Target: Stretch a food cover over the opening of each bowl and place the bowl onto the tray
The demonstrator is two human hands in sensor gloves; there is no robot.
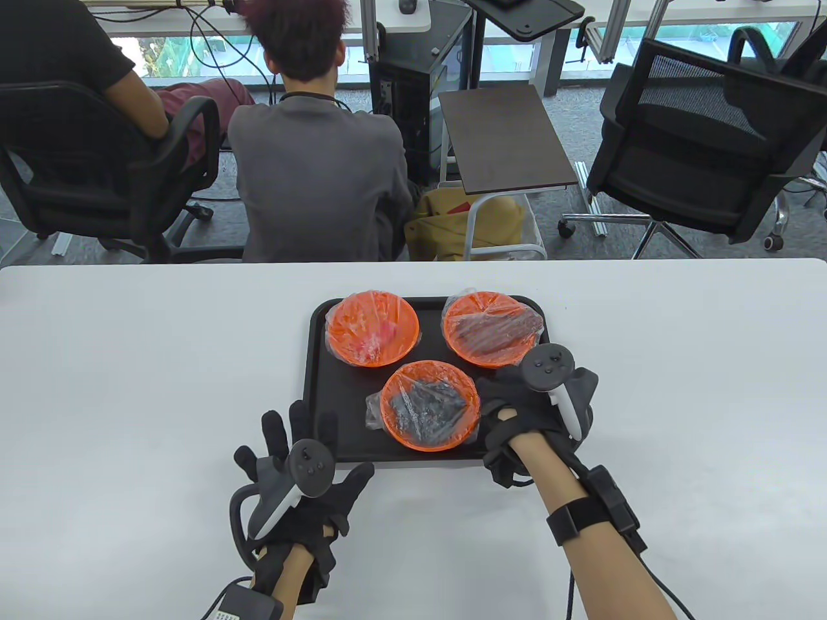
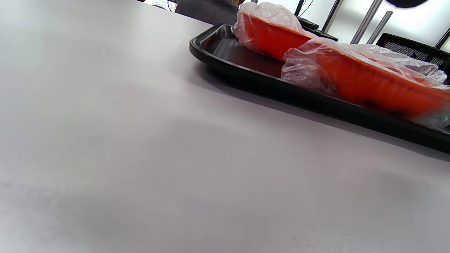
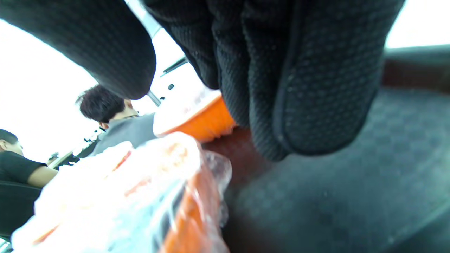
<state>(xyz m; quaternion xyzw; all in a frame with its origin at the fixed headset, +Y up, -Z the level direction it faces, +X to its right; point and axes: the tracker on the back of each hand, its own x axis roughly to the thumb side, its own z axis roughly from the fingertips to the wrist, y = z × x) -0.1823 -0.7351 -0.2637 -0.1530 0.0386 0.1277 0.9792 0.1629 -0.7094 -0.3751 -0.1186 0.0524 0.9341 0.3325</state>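
Note:
Three orange bowls stand on the black tray (image 1: 311, 387), each with clear plastic cover stretched over it: back left (image 1: 372, 328), back right (image 1: 492, 328) and front middle (image 1: 430, 404). My left hand (image 1: 303, 452) hovers over the white table by the tray's front-left corner, fingers spread, holding nothing. My right hand (image 1: 510, 400) sits over the tray just right of the front bowl. Its fingers (image 3: 299, 88) hang together above the tray floor (image 3: 334, 196), with the thumb (image 3: 98, 45) apart and nothing between them. The front bowl (image 3: 140, 196) is close beside them. The left wrist view shows the tray (image 2: 246, 75) and the front bowl (image 2: 369, 84).
The white table (image 1: 129, 387) stretches wide on both sides of the tray. Beyond its far edge two people sit with their backs turned (image 1: 316, 174), near office chairs (image 1: 698, 142) and a small side table (image 1: 504, 139).

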